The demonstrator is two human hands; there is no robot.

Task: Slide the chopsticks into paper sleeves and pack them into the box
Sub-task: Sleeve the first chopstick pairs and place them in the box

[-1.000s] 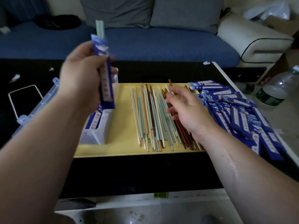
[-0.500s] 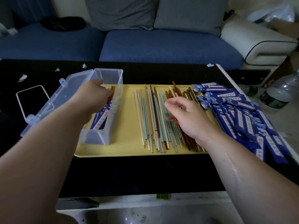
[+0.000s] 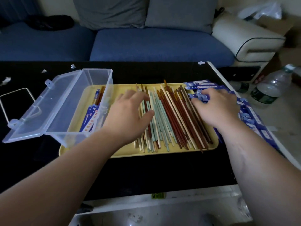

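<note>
A yellow tray (image 3: pixel 101 152) on the black table carries a pile of loose chopsticks (image 3: pixel 172 118) in green, brown and cream. My left hand (image 3: pixel 130 115) lies over the left side of the pile with fingers stretched out, holding nothing. A clear plastic box (image 3: pixel 65 136) stands on the tray's left end with its lid (image 3: pixel 44 105) swung open; sleeved chopsticks (image 3: pixel 91 118) lie inside. Blue paper sleeves (image 3: pixel 254 118) are heaped to the right of the tray. My right hand (image 3: pixel 218 108) rests on that heap, its fingers curled over the end of one sleeve (image 3: pixel 197 96).
Two water bottles (image 3: pixel 270 90) stand on the floor at the right, past the table's white edge (image 3: pixel 218 74). A blue sofa (image 3: pixel 146 44) runs behind the table. A white wire loop (image 3: pixel 9 101) lies on the table left of the box.
My left hand put the sleeved pair into the box, then moved right onto the loose chopsticks. My right hand left the chopsticks and shifted right to the sleeve heap.
</note>
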